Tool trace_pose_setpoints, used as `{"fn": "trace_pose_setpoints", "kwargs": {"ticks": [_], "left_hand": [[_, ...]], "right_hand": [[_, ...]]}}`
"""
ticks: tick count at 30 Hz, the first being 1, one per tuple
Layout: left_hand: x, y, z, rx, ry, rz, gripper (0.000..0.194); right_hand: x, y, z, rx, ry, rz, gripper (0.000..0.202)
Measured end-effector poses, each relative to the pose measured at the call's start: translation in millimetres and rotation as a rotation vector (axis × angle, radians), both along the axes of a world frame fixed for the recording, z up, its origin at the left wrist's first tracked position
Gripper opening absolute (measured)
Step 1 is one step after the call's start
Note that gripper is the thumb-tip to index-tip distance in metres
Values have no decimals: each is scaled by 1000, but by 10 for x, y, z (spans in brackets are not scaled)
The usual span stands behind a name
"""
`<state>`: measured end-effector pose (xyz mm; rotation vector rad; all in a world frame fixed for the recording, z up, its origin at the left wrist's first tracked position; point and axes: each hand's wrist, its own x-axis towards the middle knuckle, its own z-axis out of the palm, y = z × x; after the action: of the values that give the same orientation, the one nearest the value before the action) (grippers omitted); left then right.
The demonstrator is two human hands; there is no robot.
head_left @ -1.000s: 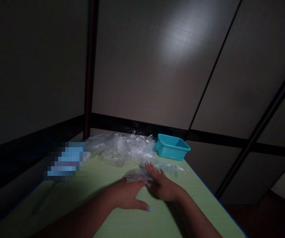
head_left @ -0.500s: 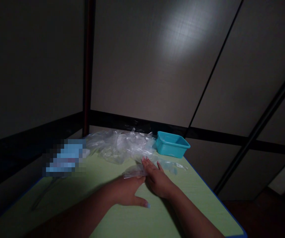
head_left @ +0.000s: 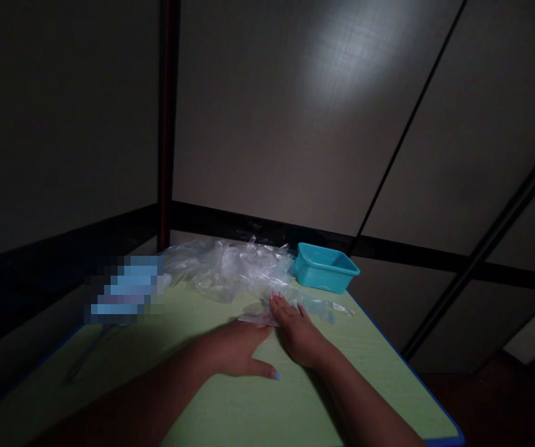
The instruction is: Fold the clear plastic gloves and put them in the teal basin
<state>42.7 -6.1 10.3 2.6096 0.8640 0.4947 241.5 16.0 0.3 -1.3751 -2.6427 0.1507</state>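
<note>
Both hands are low over a light green table (head_left: 230, 410), near its middle. My left hand (head_left: 243, 351) lies open, thumb stretched to the right, its other fingers at the near edge of a small clear plastic piece (head_left: 255, 316). My right hand (head_left: 297, 329) rests flat with fingers extended forward over the right end of that piece. Just beyond the fingertips spreads a heap of crumpled clear plastic bags (head_left: 234, 270). A bluish clear strip of plastic (head_left: 325, 305) reaches to the right of the heap.
A turquoise bin (head_left: 325, 279) stands at the table's back right corner. At the left edge is a blurred-out blue object (head_left: 130, 288) with a thin dark stem below it. Dark panelled walls (head_left: 267, 136) close off the back and left.
The small plastic piece between my hands looks flatter and covers less. My hands keep almost the same place and pose; the whole view has shifted slightly.
</note>
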Motion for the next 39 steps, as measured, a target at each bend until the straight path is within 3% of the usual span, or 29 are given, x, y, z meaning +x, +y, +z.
{"fn": "trace_pose_setpoints", "kwargs": {"ticks": [3,5,9,13,16,21,25,31,39], "left_hand": [[-55,53,61,20,-77,7,55],[-79,111,115,20,-140,137,33],[-84,215,184,-25,-297,549,45],[-98,234,152,-228,-323,670,37],[-158,205,105,-167,-140,626,45],[-307,184,84,89,171,513,89],[-392,238,56,18,296,564,123],[-419,306,4,-44,324,530,127],[-467,373,-12,-52,306,465,124]], "right_hand": [[8,11,-10,-22,-2,-8,81],[8,12,-15,-30,-2,-16,83],[1,-4,-7,-35,-4,-23,84],[-8,-22,20,-38,-2,-24,85],[-17,-27,37,-50,-9,-32,87],[-20,-21,31,-44,-7,-30,88],[-18,-20,30,-32,-17,-33,87],[-95,-46,134,148,-66,34,84],[-148,-68,206,294,-51,290,34]]}}
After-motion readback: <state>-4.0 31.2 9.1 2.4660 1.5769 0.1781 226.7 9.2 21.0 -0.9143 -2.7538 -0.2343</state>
